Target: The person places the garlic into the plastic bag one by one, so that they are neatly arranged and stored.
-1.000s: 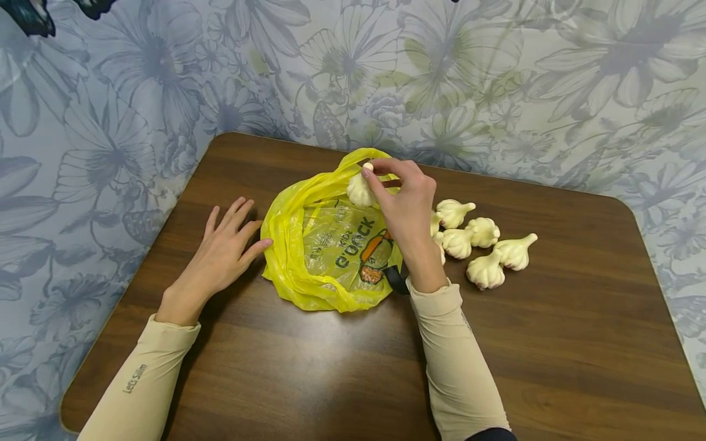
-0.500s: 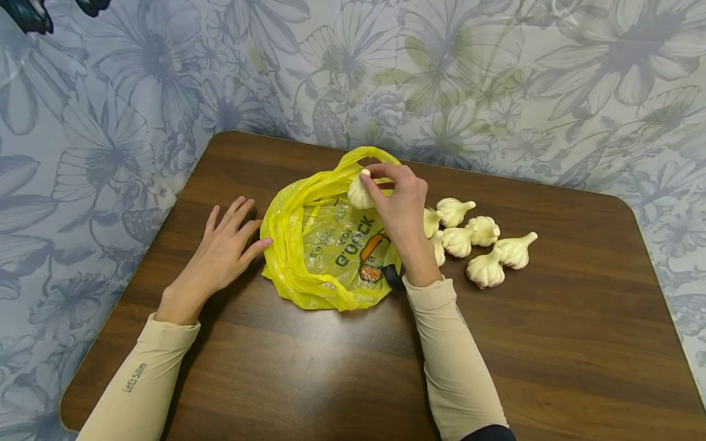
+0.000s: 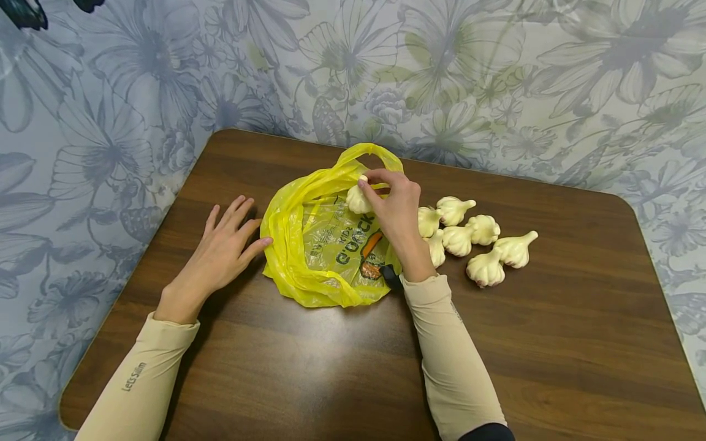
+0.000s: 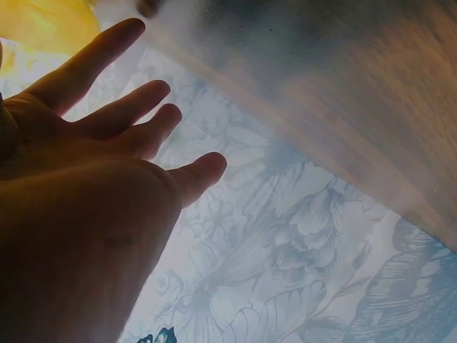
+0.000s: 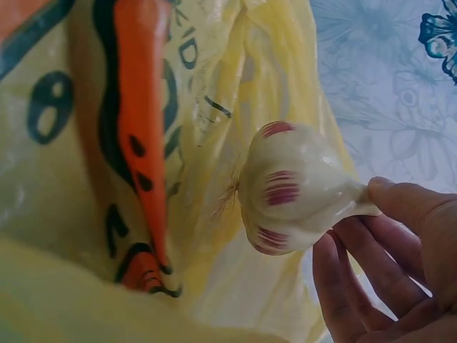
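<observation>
A yellow plastic bag (image 3: 289,257) lies mouth-up on the table, its lettering and carrot print showing inside. Over its opening, my right hand (image 3: 398,211) pinches a garlic bulb (image 3: 357,199) by the stem. The right wrist view shows this garlic bulb (image 5: 293,189) with purple streaks and thin roots, thumb and fingertips at its neck. My left hand (image 3: 220,254) is spread on the table left of the bag, thumb tip at the bag's side. In the left wrist view, the left hand (image 4: 93,136) has its fingers extended and holds nothing.
Several more garlic bulbs (image 3: 458,241) lie in a group right of the bag, a few partly behind my right wrist. The brown wooden table (image 3: 579,337) meets a wall with flower-patterned covering (image 3: 353,73) at its far edge.
My right hand has come slightly down and left with the garlic bulb, lower over the bag's opening. The left hand stays in place.
</observation>
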The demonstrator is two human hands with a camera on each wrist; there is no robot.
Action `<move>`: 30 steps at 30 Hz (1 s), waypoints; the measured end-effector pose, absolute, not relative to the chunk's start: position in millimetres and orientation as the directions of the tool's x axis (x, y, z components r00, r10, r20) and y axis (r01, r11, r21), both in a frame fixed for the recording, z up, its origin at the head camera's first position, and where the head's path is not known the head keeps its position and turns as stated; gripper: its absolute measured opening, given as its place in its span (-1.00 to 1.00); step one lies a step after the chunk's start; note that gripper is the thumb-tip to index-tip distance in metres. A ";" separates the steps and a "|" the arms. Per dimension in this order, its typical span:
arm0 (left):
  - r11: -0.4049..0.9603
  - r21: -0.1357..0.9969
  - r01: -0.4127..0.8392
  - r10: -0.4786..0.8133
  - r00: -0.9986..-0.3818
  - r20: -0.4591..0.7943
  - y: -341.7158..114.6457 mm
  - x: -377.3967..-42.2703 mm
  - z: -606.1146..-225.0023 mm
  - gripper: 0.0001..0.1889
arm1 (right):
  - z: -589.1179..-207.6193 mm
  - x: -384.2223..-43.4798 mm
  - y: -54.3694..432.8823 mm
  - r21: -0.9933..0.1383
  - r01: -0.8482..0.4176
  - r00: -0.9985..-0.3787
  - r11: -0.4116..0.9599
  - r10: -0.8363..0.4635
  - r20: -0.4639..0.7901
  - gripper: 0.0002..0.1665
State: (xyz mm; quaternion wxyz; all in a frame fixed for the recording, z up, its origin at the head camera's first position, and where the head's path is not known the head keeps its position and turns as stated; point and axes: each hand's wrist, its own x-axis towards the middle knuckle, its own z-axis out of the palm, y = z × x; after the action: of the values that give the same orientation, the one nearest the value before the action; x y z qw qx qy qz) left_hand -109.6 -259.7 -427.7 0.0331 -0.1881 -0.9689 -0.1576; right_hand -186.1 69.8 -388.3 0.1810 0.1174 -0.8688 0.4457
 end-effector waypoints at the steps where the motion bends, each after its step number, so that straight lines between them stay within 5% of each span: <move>1: 0.880 0.292 0.373 0.353 -0.928 0.121 -259.8 -109.5 -427.5 -0.43 | -389.8 -186.5 69.8 -0.733 -0.365 -0.908 0.574 -0.044 0.418 -0.78; 30: 0.874 0.293 0.387 0.365 -0.922 0.129 -256.6 -109.3 -426.8 -0.45 | -399.1 -187.3 70.8 -0.704 -0.352 -0.918 0.617 -0.080 0.389 -0.73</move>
State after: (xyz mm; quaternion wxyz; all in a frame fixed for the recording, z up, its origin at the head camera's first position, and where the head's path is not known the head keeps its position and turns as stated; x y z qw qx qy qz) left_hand -109.3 -256.6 -426.8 0.0346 -0.1944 -0.9674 -0.1585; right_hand -187.3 70.8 -399.1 0.1617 0.1221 -0.8845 0.4204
